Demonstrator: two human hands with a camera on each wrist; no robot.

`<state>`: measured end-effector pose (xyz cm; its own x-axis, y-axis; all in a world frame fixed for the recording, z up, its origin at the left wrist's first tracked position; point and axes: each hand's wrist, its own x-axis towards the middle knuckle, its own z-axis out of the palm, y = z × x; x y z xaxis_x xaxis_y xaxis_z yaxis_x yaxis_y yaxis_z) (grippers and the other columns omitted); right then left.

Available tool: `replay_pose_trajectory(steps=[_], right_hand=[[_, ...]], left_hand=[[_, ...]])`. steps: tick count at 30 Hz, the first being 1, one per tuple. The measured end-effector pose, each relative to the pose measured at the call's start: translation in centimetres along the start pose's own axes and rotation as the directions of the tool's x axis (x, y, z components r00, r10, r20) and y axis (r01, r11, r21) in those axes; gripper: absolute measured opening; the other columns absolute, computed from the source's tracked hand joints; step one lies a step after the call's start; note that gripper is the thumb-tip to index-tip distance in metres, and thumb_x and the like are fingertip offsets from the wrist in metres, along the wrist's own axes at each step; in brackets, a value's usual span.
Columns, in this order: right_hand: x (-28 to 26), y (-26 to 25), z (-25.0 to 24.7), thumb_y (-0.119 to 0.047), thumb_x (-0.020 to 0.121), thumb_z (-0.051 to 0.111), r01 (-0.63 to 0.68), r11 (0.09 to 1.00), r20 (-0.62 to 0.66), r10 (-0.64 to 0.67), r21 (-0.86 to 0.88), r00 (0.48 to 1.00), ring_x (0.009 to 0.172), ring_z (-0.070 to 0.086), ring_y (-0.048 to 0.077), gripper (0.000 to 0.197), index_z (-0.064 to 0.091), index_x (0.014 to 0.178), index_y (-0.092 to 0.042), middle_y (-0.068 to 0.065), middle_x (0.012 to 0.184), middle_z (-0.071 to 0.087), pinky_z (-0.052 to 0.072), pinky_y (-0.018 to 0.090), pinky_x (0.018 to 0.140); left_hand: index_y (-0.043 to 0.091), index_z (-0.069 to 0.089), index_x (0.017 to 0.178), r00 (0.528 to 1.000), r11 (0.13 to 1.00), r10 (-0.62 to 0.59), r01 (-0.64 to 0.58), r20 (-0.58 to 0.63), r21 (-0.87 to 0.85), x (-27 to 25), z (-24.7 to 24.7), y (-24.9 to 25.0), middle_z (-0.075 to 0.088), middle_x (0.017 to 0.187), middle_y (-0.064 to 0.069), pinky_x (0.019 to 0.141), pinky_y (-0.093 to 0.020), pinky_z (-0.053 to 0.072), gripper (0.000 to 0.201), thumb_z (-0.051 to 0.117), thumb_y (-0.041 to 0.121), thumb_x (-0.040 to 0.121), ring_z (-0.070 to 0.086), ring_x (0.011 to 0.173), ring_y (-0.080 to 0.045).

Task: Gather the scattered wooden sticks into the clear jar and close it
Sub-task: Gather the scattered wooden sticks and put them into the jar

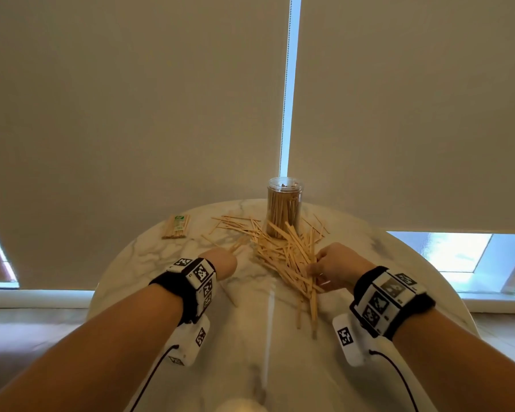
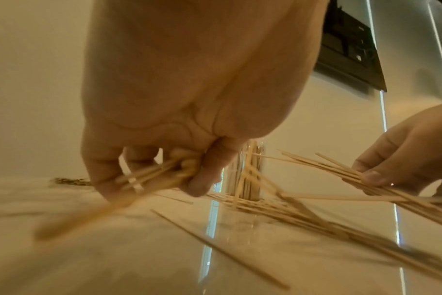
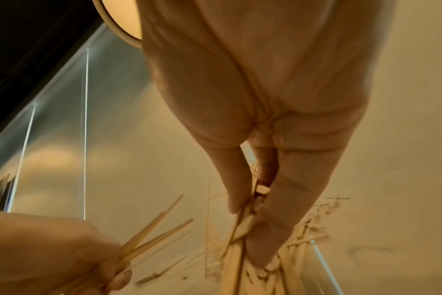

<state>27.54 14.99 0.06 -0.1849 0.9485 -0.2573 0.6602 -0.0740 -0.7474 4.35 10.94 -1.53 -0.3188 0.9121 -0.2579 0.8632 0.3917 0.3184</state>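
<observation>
No writing can be read anywhere — only a green label on one banded bundle of sticks (image 1: 176,226), lying at the far left of the round marble table (image 1: 149,257), and its text is too small to make out. One clear jar (image 1: 284,206) is seen upright and uncapped at the far edge, already packed with sticks, while a loose pile of wooden sticks (image 1: 283,251) — too many to be counted — is spread just in front of it. A small bunch of sticks is gripped in the curled fingers of the left hand (image 2: 149,151), and another bunch is pinched from the pile's near right side by the right hand (image 1: 336,266).
</observation>
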Motion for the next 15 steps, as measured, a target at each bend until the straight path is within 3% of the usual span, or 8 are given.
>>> replay_pose_trajectory(steps=[2,4,5,8,9,13,15], right_hand=[[-0.4,-0.3,0.2,-0.006,0.093,0.067,0.043,0.995,-0.015,-0.042,0.093,0.999,0.076,0.074,0.023,0.006,0.069,0.092,-0.001,0.013,0.087,0.075,0.063,0.036,0.070],[-0.6,-0.6,0.6,-0.006,0.095,0.064,0.093,0.988,-0.046,-0.088,0.120,0.995,0.079,0.074,0.026,0.008,0.069,0.092,-0.001,0.015,0.088,0.074,0.063,0.039,0.072],[-0.7,-0.7,0.8,-0.007,0.095,0.063,0.117,0.985,-0.067,-0.109,0.129,0.992,0.082,0.073,0.028,0.009,0.069,0.091,-0.002,0.016,0.089,0.074,0.063,0.040,0.074],[-0.8,-1.3,1.9,-0.010,0.096,0.062,0.198,0.969,-0.109,-0.183,0.148,0.977,0.086,0.073,0.032,0.011,0.068,0.089,-0.004,0.017,0.089,0.074,0.062,0.047,0.077],[-0.9,-1.6,2.4,-0.012,0.096,0.063,0.226,0.962,-0.112,-0.210,0.153,0.971,0.084,0.073,0.031,0.010,0.068,0.090,-0.006,0.015,0.089,0.074,0.062,0.048,0.076],[-1.3,-2.7,4.6,-0.013,0.097,0.061,0.350,0.928,-0.119,-0.336,0.126,0.934,0.075,0.074,0.024,0.008,0.067,0.094,-0.009,0.009,0.086,0.074,0.064,0.041,0.067],[-1.2,-3.2,5.7,-0.006,0.096,0.054,0.399,0.913,-0.105,-0.389,0.090,0.915,0.071,0.074,0.022,0.013,0.066,0.099,-0.009,0.009,0.085,0.074,0.064,0.040,0.064]], left_hand=[[-0.003,0.045,0.137,0.997,0.980,0.004,-0.018,-0.071,-0.199,0.0,0.0,0.3,0.057,0.128,-0.025,0.094,-0.039,0.045,0.041,0.022,0.015,0.108,0.057,0.115,-0.036],[0.015,0.047,0.127,0.993,0.912,0.008,-0.056,-0.119,-0.407,-0.5,0.4,0.7,0.063,0.102,-0.019,0.079,-0.037,0.053,0.039,0.020,0.037,0.108,0.063,0.092,-0.034],[0.020,0.047,0.124,0.991,0.871,0.017,-0.080,-0.133,-0.484,-0.9,0.6,1.1,0.064,0.099,-0.018,0.078,-0.037,0.055,0.041,0.020,0.045,0.107,0.063,0.089,-0.033],[0.008,0.052,0.137,0.977,0.801,0.019,-0.142,-0.214,-0.581,-0.6,1.6,2.3,0.063,0.124,-0.019,0.099,-0.045,0.050,0.063,0.021,0.052,0.104,0.060,0.113,-0.034],[0.009,0.054,0.134,0.969,0.772,0.019,-0.171,-0.247,-0.612,-0.7,1.7,2.8,0.064,0.123,-0.017,0.100,-0.046,0.050,0.068,0.021,0.058,0.102,0.061,0.112,-0.032],[0.008,0.060,0.115,0.970,0.596,0.114,-0.240,-0.215,-0.766,-1.0,1.8,4.7,0.072,0.098,-0.006,0.084,-0.042,0.058,0.101,0.031,0.095,0.071,0.070,0.086,-0.021],[0.009,0.066,0.106,0.956,0.511,0.158,-0.293,-0.247,-0.808,-0.5,1.9,5.2,0.076,0.091,-0.006,0.080,-0.043,0.060,0.095,0.045,0.093,0.067,0.074,0.082,-0.020]])
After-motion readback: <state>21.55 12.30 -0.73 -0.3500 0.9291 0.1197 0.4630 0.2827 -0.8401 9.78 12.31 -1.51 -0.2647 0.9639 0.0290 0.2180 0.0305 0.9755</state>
